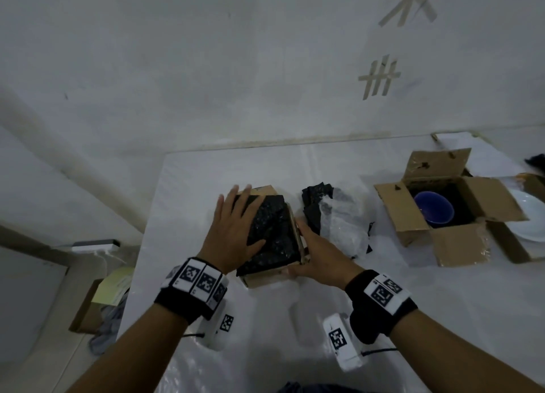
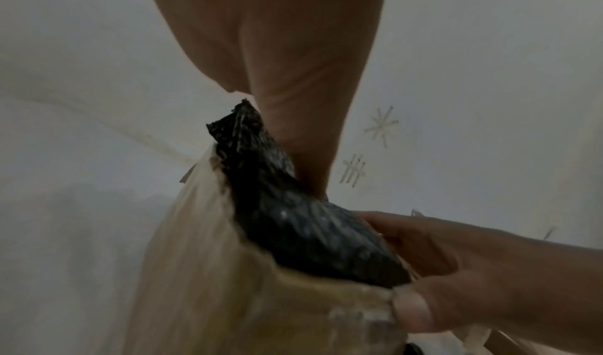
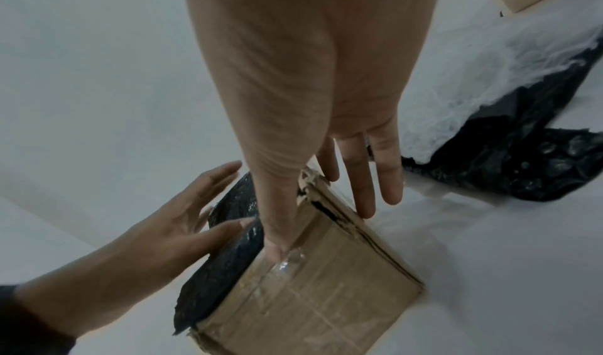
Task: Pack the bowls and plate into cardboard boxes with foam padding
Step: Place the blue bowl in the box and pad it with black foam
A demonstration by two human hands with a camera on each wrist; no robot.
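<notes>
A small cardboard box stands at the middle of the white table, stuffed with black foam that bulges above its rim. My left hand lies flat on the foam with straight, spread fingers. My right hand clasps the box's right wall, the thumb at the rim and the fingers down the outside. The wrist views show the same box and foam. Whatever is under the foam is hidden. To the right, a blue bowl sits in foam inside an open box. A white plate lies at the far right.
A pile of loose black foam and clear plastic wrap lies between the two boxes. Off the table's left edge, another cardboard box with papers stands on the floor. The wall runs close behind the table.
</notes>
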